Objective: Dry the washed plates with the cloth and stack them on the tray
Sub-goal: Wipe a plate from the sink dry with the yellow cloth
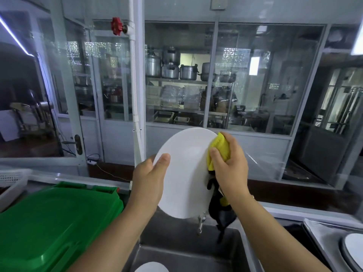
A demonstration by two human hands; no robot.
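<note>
I hold a white plate (pixel 186 173) upright above the steel sink (pixel 188 250). My left hand (pixel 150 181) grips its left rim, thumb on the face. My right hand (pixel 228 167) presses a yellow and black cloth (pixel 220 150) against the plate's right edge; the dark end of the cloth hangs down below my wrist. Another white plate (pixel 152 267) lies in the sink at the bottom edge. On the right, a metal tray (pixel 322 234) carries a stacked white plate (pixel 353 250).
A green plastic bin lid (pixel 57 222) fills the lower left beside the sink. A white perforated basket (pixel 11 179) sits at the far left. A tap (pixel 201 222) stands under the plate. Glass partitions with shelves of pots are behind the counter.
</note>
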